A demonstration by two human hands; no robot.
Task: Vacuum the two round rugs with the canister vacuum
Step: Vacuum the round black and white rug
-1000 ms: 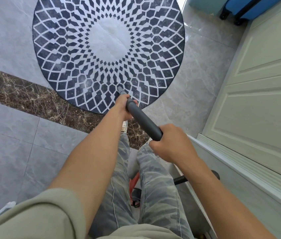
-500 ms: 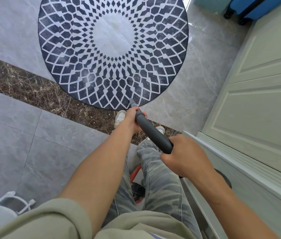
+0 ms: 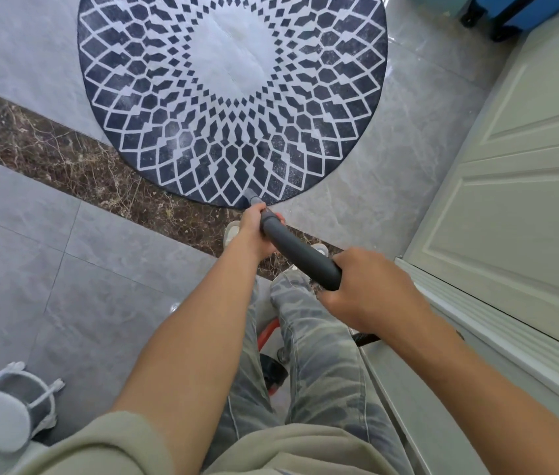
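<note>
**Both hands on the wand, nozzle at the rug's near edge**

Well to the left of the round rug (image 3: 233,97) and much nearer to you, a grey-and-white padded object (image 3: 14,402) sits on the grey tiles; what it is cannot be told. A brown marble strip (image 3: 48,156) runs in from the left and passes under the rug's near-left edge. The rug itself, dark navy with a white lattice and a pale centre, lies flat, partly on that strip and partly on grey tile.

At the rug's near rim sits the pale nozzle tip (image 3: 252,197) — whether it presses into the pile cannot be told. Your left hand (image 3: 254,231) is just off the rug, behind the nozzle, with its fingers curled round the dark grey wand (image 3: 300,255). Pale shoe toes (image 3: 232,231) show under that hand, on the strip. From the rug's rim the wand slopes back and to the right towards you. Your right hand (image 3: 370,289) is clenched round the wand's upper end, further from the rug than the left. A black ribbed hose (image 3: 367,339) comes out behind that wrist. Between your camouflage trouser legs a red-and-black part of the canister vacuum (image 3: 268,332) shows — the rest is hidden.

Right of the rug, across a band of grey tile, stands a white panelled door (image 3: 528,166). A blue suitcase (image 3: 524,12) stands beyond the rug's far-right side.
</note>
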